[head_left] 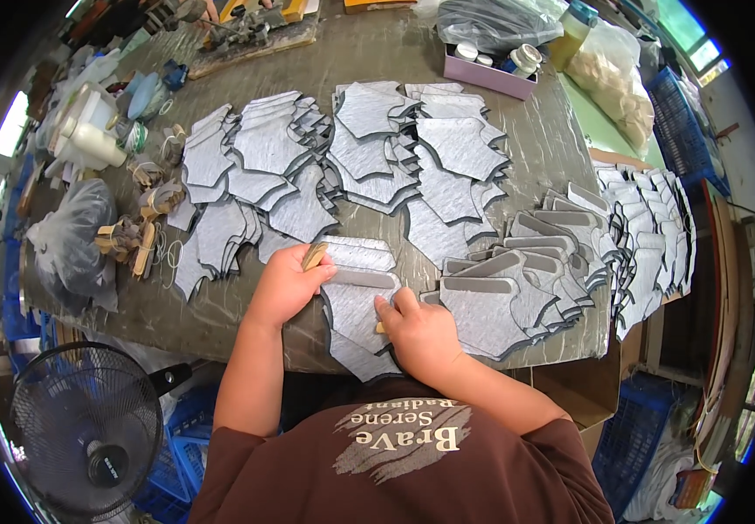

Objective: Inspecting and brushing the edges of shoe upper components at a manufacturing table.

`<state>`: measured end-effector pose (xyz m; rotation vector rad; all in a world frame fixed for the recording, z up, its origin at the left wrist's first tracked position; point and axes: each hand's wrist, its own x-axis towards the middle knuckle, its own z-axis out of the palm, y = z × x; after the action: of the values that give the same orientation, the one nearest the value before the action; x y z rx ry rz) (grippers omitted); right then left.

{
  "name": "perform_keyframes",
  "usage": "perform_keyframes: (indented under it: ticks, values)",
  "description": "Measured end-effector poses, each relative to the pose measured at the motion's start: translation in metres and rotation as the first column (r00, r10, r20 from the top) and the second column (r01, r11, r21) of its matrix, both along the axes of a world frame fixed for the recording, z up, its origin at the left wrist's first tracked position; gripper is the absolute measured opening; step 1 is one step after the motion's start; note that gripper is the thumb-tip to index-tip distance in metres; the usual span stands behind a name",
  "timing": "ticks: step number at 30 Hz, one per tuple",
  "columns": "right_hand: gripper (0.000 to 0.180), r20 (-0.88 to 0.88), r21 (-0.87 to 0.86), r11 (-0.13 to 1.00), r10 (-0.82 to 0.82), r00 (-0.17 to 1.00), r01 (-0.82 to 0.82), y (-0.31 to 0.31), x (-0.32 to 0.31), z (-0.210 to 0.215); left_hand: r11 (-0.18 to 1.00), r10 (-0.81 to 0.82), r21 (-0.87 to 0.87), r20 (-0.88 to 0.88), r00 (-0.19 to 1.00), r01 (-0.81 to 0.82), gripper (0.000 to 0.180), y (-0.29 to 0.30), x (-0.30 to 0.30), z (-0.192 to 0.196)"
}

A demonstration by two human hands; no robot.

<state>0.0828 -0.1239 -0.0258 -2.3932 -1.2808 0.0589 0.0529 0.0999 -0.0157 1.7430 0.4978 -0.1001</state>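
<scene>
In front of me at the table's near edge lies a grey, speckled cut-out piece (358, 316) with dark edges and a darker grey strip (364, 278) along its top. My left hand (288, 281) is closed around a small flat wooden stick (314, 257), beside the piece's upper left corner. My right hand (421, 328) presses on the piece's right side with its fingers curled; a light wooden tip (382, 328) pokes out below them. Just beyond the piece lie more light cut-outs (358, 251). Right of my right hand is a fanned pile of similar pieces with dark strips (480, 286).
Overlapping stacks of grey cut-outs (369, 162) cover the table's middle. Bundled wooden sticks (128, 240), a clear plastic bag (76, 231) and a white bottle (89, 144) stand at left. A box with jars (491, 77) sits at far right; a fan (85, 428) stands at lower left.
</scene>
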Motion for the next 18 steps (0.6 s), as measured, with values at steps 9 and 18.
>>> perform_keyframes:
  ticks: [9, 18]
  values:
    - [0.033, 0.035, -0.012, 1.000, 0.016, 0.999, -0.016, 0.001, 0.001, 0.002, 0.999, 0.005, 0.036, -0.009, 1.000, -0.005, 0.007, 0.000, -0.001, -0.003]
    - [0.033, 0.061, -0.023, 0.999, 0.029, 0.998, -0.027, 0.002, 0.001, 0.003, 0.888, -0.042, 0.460, 0.105, 0.994, -0.011, 0.014, -0.013, -0.001, -0.002]
